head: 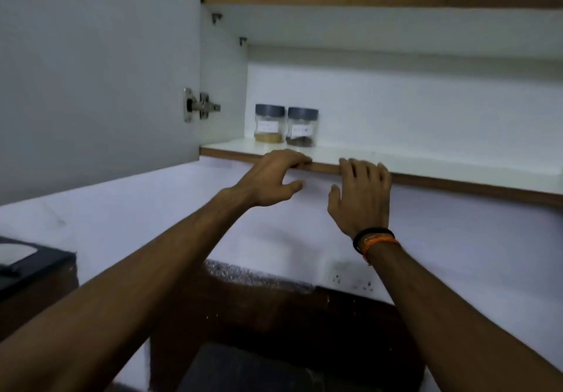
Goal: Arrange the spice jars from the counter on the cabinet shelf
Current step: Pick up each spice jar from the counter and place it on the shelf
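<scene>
Two spice jars [285,126] stood side by side, far left on cabinet shelf [426,163]; left hand [271,178] and right hand [362,199] empty, fingers relaxed; later jars best set alongside, labels forward.

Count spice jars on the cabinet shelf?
2. Jar with tan powder at the lower shelf's left end; jar with dark spice right beside it. Upper shelf's top is out of sight.

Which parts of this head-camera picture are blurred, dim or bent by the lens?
Head view: right hand fingertips smear with motion blur; jar labels are too soft to read; the shelf edge tilts from wide-angle distortion; the counter below lies in dim shadow.
</scene>
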